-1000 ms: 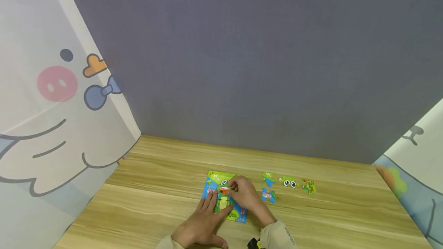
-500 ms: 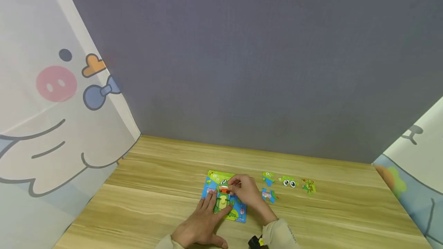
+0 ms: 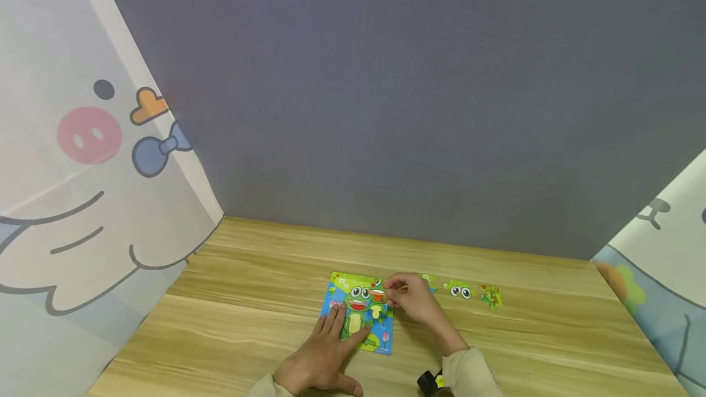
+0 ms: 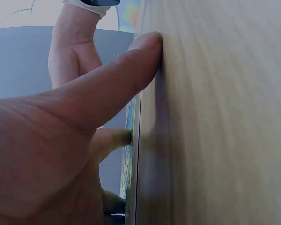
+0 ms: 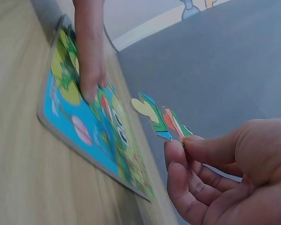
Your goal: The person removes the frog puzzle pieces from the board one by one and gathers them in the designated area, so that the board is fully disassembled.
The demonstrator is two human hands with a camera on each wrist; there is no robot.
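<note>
A frog jigsaw board (image 3: 380, 339) in green and blue lies on the table with a whole frog picture showing. My left hand (image 3: 325, 348) rests flat on its left and lower part, fingers spread and thumb on the table. My right hand (image 3: 416, 300) is over the board's right side. Between thumb and fingertips it pinches jigsaw pieces (image 5: 152, 115) with a red mouth and a yellow belly on them. In the right wrist view they stand apart from the board, with the belly end sticking out from the fingertips.
To the right of the board lie an eyes piece (image 3: 460, 290) and a green piece with red spots (image 3: 492, 296). Another piece (image 3: 430, 280) shows partly behind my right hand. A dark grey wall panel (image 3: 408, 109) stands behind the wooden table (image 3: 551, 336).
My right hand has lifted the mouth and belly pieces from the board and moved right with them, uncovering the picture's eyes. The left hand has stayed in place.
</note>
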